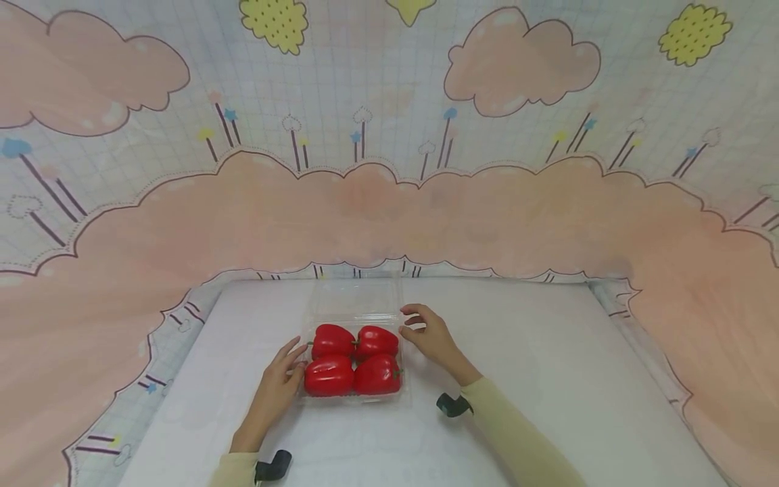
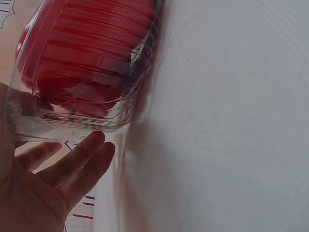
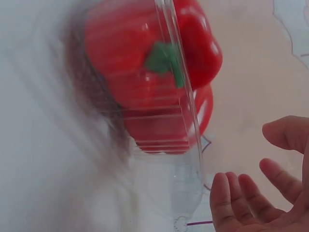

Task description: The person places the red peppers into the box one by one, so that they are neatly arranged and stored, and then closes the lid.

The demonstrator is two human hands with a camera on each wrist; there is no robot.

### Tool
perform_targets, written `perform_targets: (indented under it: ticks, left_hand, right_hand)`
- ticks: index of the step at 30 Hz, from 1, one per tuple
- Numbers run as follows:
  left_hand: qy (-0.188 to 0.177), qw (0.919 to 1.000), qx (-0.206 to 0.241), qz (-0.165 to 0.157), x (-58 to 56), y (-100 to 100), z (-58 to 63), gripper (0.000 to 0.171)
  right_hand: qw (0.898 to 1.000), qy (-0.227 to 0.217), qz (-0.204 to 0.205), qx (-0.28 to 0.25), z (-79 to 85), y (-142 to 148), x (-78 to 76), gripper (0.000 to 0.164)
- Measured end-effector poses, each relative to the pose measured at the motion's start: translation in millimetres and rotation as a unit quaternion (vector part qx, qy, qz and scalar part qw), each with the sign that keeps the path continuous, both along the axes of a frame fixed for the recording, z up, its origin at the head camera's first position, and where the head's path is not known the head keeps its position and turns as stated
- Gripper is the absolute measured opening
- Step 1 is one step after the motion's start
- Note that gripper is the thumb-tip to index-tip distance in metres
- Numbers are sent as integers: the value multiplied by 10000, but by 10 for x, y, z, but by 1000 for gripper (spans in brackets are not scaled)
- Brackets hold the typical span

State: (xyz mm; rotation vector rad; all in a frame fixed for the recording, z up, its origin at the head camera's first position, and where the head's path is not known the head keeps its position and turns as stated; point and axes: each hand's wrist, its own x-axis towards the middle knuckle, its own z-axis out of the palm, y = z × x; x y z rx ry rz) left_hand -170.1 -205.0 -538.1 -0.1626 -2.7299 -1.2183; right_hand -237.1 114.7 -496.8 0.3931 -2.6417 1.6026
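Observation:
A clear plastic clamshell container (image 1: 356, 400) lies on the table, its lid (image 1: 356, 297) folded back to the far side. Several red bell peppers (image 1: 377, 374) with green stems fill the base. At the base's left side is my left hand (image 1: 276, 385), fingertips right at the wall. The left wrist view shows those fingers (image 2: 79, 169) spread and lightly bent beside the ribbed wall. My right hand (image 1: 433, 336) hovers by the back right corner, thumb and fingers apart. In the right wrist view its fingers (image 3: 222, 200) hold nothing, and a gap separates them from the rim.
The table (image 1: 535, 365) has a white cover. Behind it and along its sides hangs a patterned cloth (image 1: 426, 216) with clouds. A dark wrist camera (image 1: 453, 406) sits at the right sleeve, another dark camera (image 1: 274, 467) at the left sleeve.

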Motion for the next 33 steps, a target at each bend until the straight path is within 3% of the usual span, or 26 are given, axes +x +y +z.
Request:
perform_targets:
  ticks: [10, 20, 33]
  left_hand:
    - [-69, 9999, 72, 28, 2, -3, 25, 43]
    - [-71, 10000, 39, 26, -1, 0, 38, 43]
    - [-47, 10000, 35, 28, 9, -13, 10, 42]
  right_hand:
    - [9991, -228, -335, -143, 44, -95, -274, 39]
    - [9926, -927, -643, -452, -12, -143, -530, 47]
    - [9856, -1283, -1002, -461, -116, -194, -678, 47]
